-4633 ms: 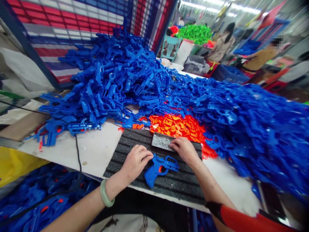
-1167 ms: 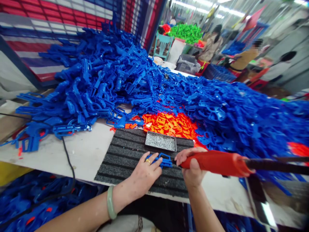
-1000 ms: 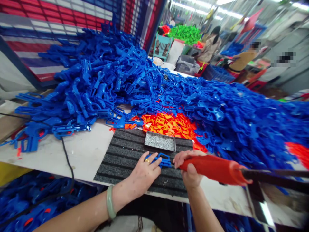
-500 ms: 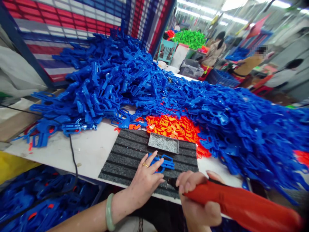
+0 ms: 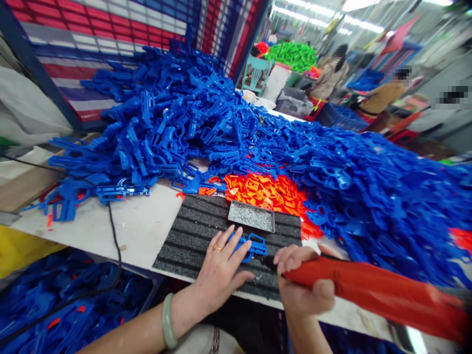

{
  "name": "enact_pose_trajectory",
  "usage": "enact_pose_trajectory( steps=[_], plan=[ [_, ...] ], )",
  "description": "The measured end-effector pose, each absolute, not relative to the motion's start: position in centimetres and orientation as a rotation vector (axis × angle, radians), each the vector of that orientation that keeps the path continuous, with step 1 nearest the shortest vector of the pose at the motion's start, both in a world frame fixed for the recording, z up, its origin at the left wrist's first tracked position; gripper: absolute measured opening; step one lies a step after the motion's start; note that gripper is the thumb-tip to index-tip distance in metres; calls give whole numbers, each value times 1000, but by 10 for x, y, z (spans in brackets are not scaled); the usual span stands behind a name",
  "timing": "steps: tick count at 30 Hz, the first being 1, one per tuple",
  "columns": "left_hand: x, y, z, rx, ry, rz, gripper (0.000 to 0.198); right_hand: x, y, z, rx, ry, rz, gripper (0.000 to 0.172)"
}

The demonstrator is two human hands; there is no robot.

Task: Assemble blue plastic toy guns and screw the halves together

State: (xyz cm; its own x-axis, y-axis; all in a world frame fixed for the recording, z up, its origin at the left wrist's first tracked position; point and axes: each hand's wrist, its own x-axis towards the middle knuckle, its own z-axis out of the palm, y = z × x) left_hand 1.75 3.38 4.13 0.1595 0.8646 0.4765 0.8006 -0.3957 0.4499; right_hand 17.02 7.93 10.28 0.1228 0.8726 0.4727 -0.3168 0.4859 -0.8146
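Moving in from its nearer position in the earlier frame, the right hand (image 5: 300,280) is closing firmly around a red-handled tool (image 5: 368,290), bringing its dark tip (image 5: 268,262) just beside a blue plastic toy-gun frame (image 5: 252,247). The left hand (image 5: 221,270) is staying open, with its spread fingers (image 5: 236,241) pressing on the frame's near side, apparently pinning it down while the tip is working close by. The frame is lying flat on a ribbed dark-grey mat (image 5: 188,241), whose rough surface is probably helping to stop it sliding. Just beyond it, a shallow metal tray (image 5: 251,216) of small grey bits is sitting on the mat within easy reach. An orange pile of small plastic pieces (image 5: 261,189) is filling the gap at the far edge of the mat, while a huge heap of blue frames (image 5: 368,196) is pressing in from the far side and right, leaving only this small working patch on the white table (image 5: 140,216).
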Motion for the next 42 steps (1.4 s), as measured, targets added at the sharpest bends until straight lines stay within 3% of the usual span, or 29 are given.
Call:
enact_pose_trajectory(
  steps=[5, 11, 22, 28, 42],
  plan=[
    [8, 6, 33, 2287, 1906, 895, 38, 169, 91, 89, -597, -1120, 926, 36],
    [11, -6, 23, 2332, 1924, 696, 50, 166, 95, 83, -577, -1095, 980, 31],
    [12, -5, 16, 2369, 1921, 656, 49, 166, 91, 83, -438, -1341, 1013, 28],
    [12, -3, 18, 2387, 1917, 664, 49, 159, 107, 98, -529, -1153, 903, 26],
    [11, -2, 18, 2404, 1910, 695, 49, 155, 116, 90, -550, -1170, 992, 26]
  ],
)
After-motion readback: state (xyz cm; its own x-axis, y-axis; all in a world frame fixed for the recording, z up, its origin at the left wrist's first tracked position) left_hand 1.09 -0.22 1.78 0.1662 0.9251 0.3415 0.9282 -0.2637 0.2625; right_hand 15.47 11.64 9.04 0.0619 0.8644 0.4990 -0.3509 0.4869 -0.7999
